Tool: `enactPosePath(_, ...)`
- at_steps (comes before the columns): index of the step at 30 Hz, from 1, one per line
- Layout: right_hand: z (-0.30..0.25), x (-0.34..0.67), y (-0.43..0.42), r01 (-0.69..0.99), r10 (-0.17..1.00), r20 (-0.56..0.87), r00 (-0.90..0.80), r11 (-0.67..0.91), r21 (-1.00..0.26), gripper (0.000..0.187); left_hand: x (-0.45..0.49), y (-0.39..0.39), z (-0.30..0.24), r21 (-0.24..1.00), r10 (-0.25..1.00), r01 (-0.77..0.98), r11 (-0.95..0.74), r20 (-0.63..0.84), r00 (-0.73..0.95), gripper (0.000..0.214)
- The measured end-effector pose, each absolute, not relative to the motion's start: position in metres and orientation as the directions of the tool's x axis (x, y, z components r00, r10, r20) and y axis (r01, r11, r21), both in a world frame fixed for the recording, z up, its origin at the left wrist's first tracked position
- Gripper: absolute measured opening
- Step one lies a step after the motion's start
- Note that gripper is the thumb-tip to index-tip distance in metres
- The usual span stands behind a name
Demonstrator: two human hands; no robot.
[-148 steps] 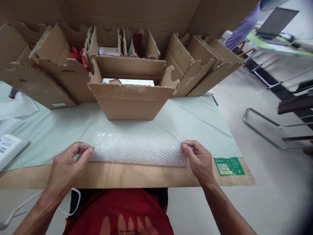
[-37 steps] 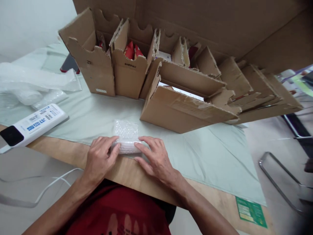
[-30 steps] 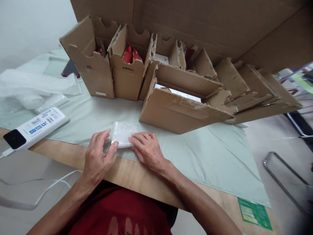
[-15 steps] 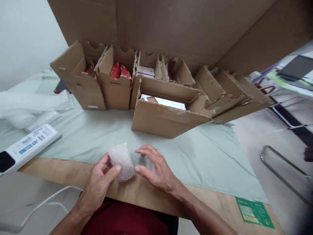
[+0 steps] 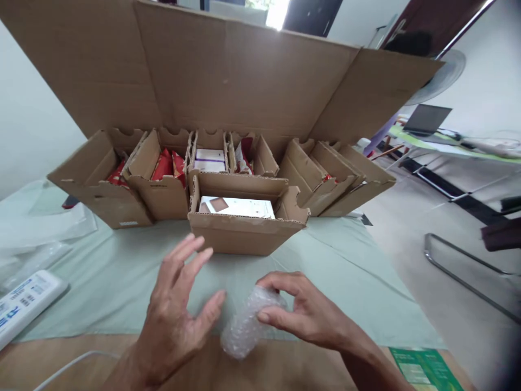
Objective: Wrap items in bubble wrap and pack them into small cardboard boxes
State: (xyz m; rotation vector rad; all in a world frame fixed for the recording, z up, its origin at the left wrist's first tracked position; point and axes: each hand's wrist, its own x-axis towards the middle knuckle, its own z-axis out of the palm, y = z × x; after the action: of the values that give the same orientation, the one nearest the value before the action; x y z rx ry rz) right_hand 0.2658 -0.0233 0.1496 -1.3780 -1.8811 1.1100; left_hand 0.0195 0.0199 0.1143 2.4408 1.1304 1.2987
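Observation:
My right hand (image 5: 299,309) grips a roll of clear bubble wrap (image 5: 246,326) near its upper end, thumb on one side and fingers on the other. The roll tilts over the front of the table; whether something is inside it I cannot make out. My left hand (image 5: 179,304) is open, fingers spread, to the left of the roll and apart from it. Beyond both hands stands a low cardboard box (image 5: 244,231) with a white carton (image 5: 244,207) in it.
Behind are several cardboard bins, one holding red packets (image 5: 163,165), before a tall cardboard panel (image 5: 252,76). On the left lie a white labelled device (image 5: 30,304) and clear plastic wrap (image 5: 49,228). A green printed sheet (image 5: 425,369) lies front right on the cloth-covered table.
The bubble wrap has passed from my left hand to my right and moved rightward. My left hand has let go and spread its fingers. The head view has tilted up.

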Motion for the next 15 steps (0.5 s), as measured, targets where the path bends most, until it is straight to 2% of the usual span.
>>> enactPosePath(2, 0.169, 0.284, -0.026, 0.452, 0.955, 0.083, -0.286, 0.211, -0.867, 0.016, 0.030, 0.042, 0.127, 0.329, 0.614, 0.610, -0.721, 0.712, 0.342, 0.056)
enactPosePath(4, 0.189, 0.300, -0.024, 0.457, 0.944, 0.308, -0.122, 0.328, -0.827, 0.017, 0.041, 0.060, 0.133, 0.266, 0.588, 0.639, -0.722, 0.723, 0.363, 0.059)
enactPosePath(6, 0.206, 0.312, -0.013, 0.566, 0.823, 0.557, 0.116, 0.406, -0.718, 0.019, 0.049, 0.072, 0.133, 0.254, 0.584, 0.642, -0.723, 0.721, 0.373, 0.055)
enactPosePath(8, 0.216, 0.321, 0.008, 0.727, 0.642, 0.727, 0.245, 0.375, -0.576, 0.020, 0.054, 0.076, 0.131, 0.262, 0.583, 0.642, -0.721, 0.729, 0.358, 0.050)
enactPosePath(10, 0.219, 0.326, 0.034, 0.853, 0.592, 0.772, 0.230, 0.260, -0.453, 0.019, 0.055, 0.076, 0.129, 0.272, 0.581, 0.639, -0.720, 0.740, 0.339, 0.050)
enactPosePath(12, 0.218, 0.324, 0.057, 0.942, 0.673, 0.722, 0.159, 0.115, -0.315, 0.017, 0.054, 0.074, 0.128, 0.279, 0.582, 0.634, -0.721, 0.741, 0.335, 0.051)
enactPosePath(15, 0.219, 0.309, 0.072, 0.995, 0.827, 0.556, 0.080, -0.102, 0.007, 0.017, 0.053, 0.073, 0.128, 0.281, 0.587, 0.635, -0.719, 0.734, 0.340, 0.050)
